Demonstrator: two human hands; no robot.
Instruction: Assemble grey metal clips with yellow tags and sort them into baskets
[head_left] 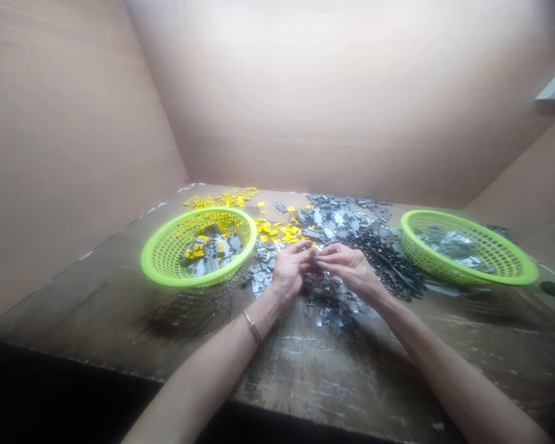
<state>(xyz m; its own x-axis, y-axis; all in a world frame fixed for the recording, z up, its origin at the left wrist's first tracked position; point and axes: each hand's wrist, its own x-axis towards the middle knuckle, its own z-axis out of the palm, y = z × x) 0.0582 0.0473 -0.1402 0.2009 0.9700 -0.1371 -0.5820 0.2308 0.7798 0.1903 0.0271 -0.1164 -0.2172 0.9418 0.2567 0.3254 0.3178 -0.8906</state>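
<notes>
My left hand (292,266) and my right hand (346,264) meet fingertip to fingertip above the heaps of small parts. Both are closed in a pinch around something small and dark, too small and blurred to name. Beneath and in front of them lies a pile of small silvery metal pieces (337,307). Beyond my fingers spreads a larger heap of grey metal plates (337,217). Yellow plastic pieces (277,230) lie just behind my left hand. To the right of my right hand is a mound of small black parts (388,262).
At left stands a lime-green basket (155,271) holding grey and yellow pieces. Another lime-green basket (520,266) at right holds silvery plates. Thin dark wires (185,314) lie before the left basket. Panels wall in the wooden table (300,376) at back and sides.
</notes>
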